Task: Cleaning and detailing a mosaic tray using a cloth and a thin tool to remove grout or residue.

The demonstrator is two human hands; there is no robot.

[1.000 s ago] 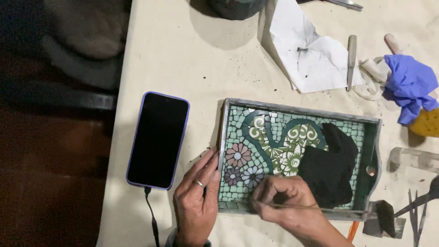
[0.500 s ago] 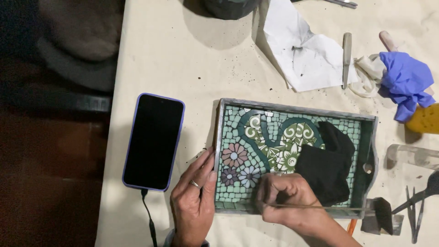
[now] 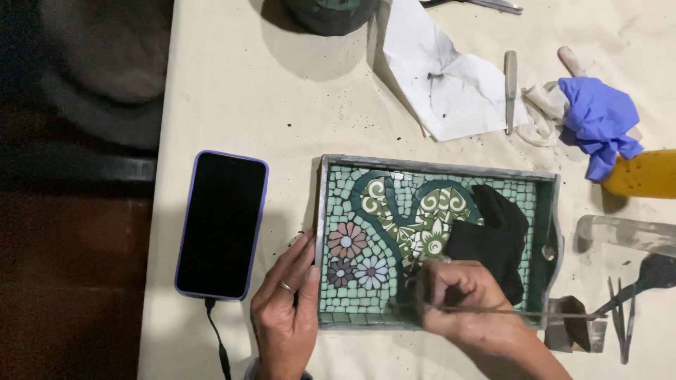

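Shifted since a second ago: right hand (image 3: pixel 461 299) now further right along the near edge of the mosaic tray (image 3: pixel 436 166), over the green tiles below the heart pattern rather than beside the flowers; whole scene slid left and slightly down in view. Left hand (image 3: pixel 285 317) much as before — flat on the table (image 3: pixel 232 91), fingers pressed together, lying along the tray's left rim, ring on one finger. Right fingers curled and pinching a thin stick tool (image 3: pixel 514 312), laid nearly level and pointing right, past the tray's corner.

Counted: one tray, lying on the table in front of the person, with three mosaic flowers in it; one black cloth (image 3: pixel 493 243) inside, touching the right hand; one dark phone (image 3: pixel 222 225) left of the tray, cable plugged in; one crumpled white paper (image 3: pixel 443 81); one blue glove (image 3: pixel 598 119); one yellow sponge (image 3: pixel 644 174) at the right edge.
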